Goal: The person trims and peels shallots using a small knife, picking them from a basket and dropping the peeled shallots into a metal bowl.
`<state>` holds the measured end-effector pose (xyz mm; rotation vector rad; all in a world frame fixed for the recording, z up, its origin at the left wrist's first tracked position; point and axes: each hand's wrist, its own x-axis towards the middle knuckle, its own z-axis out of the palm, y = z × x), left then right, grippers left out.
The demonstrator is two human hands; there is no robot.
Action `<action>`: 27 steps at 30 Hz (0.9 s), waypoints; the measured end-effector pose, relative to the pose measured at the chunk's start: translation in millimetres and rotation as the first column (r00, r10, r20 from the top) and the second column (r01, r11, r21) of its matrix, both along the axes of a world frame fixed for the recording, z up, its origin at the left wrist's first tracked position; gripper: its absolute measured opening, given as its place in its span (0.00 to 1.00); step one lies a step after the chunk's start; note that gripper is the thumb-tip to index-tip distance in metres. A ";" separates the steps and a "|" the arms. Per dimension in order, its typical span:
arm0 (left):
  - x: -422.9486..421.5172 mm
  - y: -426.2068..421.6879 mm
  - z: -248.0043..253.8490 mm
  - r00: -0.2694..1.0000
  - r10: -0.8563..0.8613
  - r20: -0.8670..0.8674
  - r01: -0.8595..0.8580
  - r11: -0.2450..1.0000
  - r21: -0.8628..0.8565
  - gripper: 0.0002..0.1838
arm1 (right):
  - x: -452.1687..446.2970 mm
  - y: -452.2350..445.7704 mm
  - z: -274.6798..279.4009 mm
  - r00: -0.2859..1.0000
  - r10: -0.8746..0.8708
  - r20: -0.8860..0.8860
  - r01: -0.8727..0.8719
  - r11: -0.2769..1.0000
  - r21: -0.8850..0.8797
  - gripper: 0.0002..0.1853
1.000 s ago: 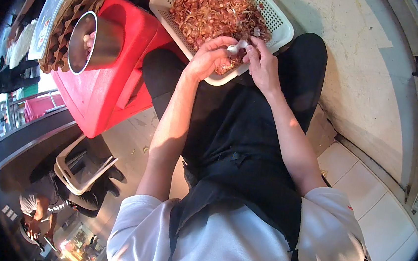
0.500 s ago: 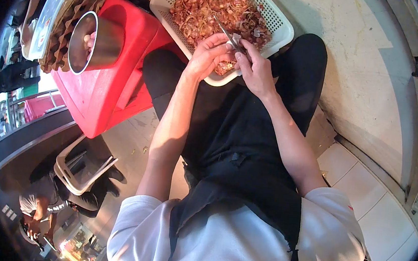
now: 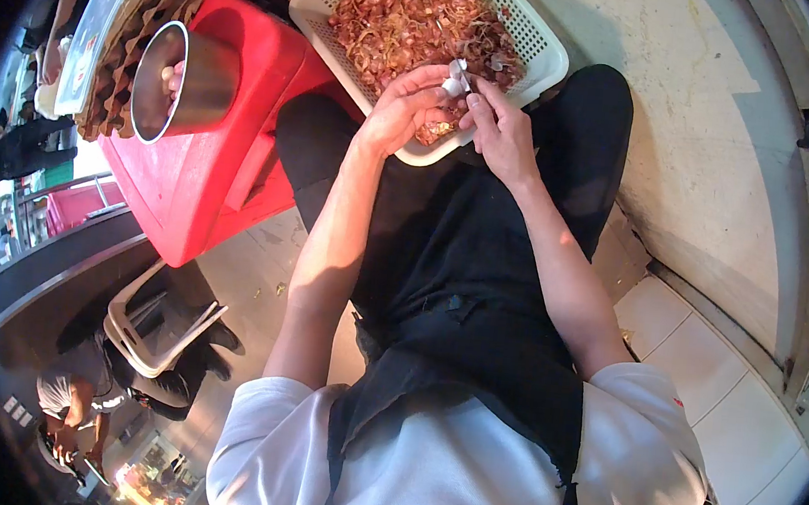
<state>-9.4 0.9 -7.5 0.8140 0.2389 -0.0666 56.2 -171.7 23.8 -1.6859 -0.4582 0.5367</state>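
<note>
My left hand (image 3: 399, 113) is closed around a small whitish bulb (image 3: 453, 86), held over the near end of a white plastic basket (image 3: 547, 58). Whether it is a shallot or a garlic clove, I cannot tell. My right hand (image 3: 501, 136) grips a small knife (image 3: 461, 69), its short blade right against the bulb and its handle mostly hidden by my fingers. Reddish shallots (image 3: 396, 21) mixed with loose dry skins fill much of the basket, which rests between my knees. Darker peelings (image 3: 499, 54) lie along its right side.
A steel pot (image 3: 213, 82) with a few pinkish bulbs (image 3: 174, 78) stands on a red plastic box (image 3: 179, 185) at my left. Egg trays (image 3: 116, 83) are behind it. A wall (image 3: 705, 115) closes off the right. Another person (image 3: 73, 406) is at lower left, near a pale chair (image 3: 133, 325).
The knife blade has swung from pointing out over the shallots to lying close against the bulb. The whitish bulb shows more now. My right hand has shifted slightly right and down.
</note>
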 end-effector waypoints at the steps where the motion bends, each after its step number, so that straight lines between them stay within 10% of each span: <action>1: 0.6 -1.0 -1.4 1.000 0.014 -0.012 -0.014 1.000 0.021 0.17 | -0.3 -0.6 0.4 1.000 0.013 -0.005 -0.013 1.000 -0.010 0.15; 27: 2.1 -2.4 -6.9 0.994 0.092 -0.060 -0.080 0.983 0.166 0.12 | 2.5 -0.1 -3.9 0.995 0.094 0.029 -0.095 0.995 0.007 0.18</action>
